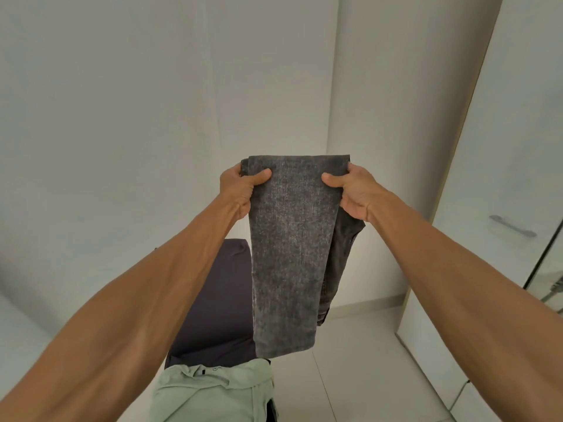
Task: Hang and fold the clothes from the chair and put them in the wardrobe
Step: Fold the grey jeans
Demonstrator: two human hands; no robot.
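Centre frame: left grip [240, 185] and right grip [353, 190] both clamped on half-folded grey jeans [286, 254], held aloft. Green shirt [213, 391] and dark garment [222, 300] lay lower centre, unprocessed; wardrobe [502, 178] at right, apparently shut.

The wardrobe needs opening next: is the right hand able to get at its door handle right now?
Probably not yet. The right hand grips the grey jeans, as does the left hand. Nothing blocks the way to the handle, though.
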